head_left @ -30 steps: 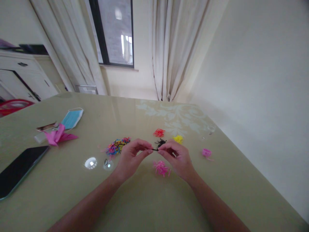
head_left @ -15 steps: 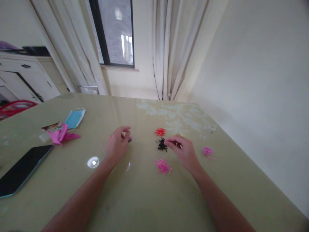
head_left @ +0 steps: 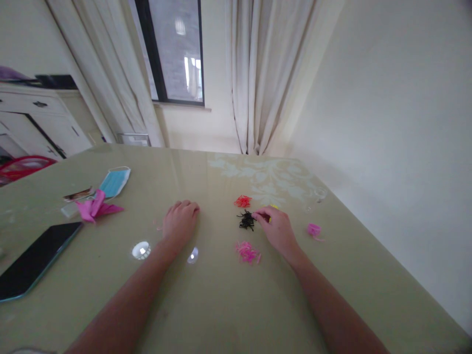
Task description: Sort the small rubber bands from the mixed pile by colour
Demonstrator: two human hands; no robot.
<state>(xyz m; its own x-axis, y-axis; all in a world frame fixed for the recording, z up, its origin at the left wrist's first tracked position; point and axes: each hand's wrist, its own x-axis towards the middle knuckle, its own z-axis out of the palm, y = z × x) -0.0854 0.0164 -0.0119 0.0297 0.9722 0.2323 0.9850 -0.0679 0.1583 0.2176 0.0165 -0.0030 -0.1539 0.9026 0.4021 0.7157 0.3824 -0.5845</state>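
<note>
Your left hand [head_left: 179, 222] lies knuckles-up on the table [head_left: 221, 305], fingers curled loosely under, covering whatever is beneath it; you cannot tell whether it grips anything. Well to its left lie a dark phone [head_left: 35, 258], a pink folded paper [head_left: 94, 208] and a blue face mask [head_left: 114, 181]. Between your hands the table is bare except for a bright reflection [head_left: 192, 255]. Your right hand [head_left: 277, 230] rests palm-down, thumb and forefinger pinched together at the edge of the black rubber band pile [head_left: 246, 221], touching it; any single band in the pinch is too small to make out. That black pile is a loose tangle with no clear long axis. Just beyond it sits the orange pile [head_left: 242, 200], nearer you the pink pile [head_left: 248, 252]. A yellow pile [head_left: 273, 207] is mostly hidden behind your right fingers, and a small pink clump [head_left: 313, 229] lies to the right.
</note>
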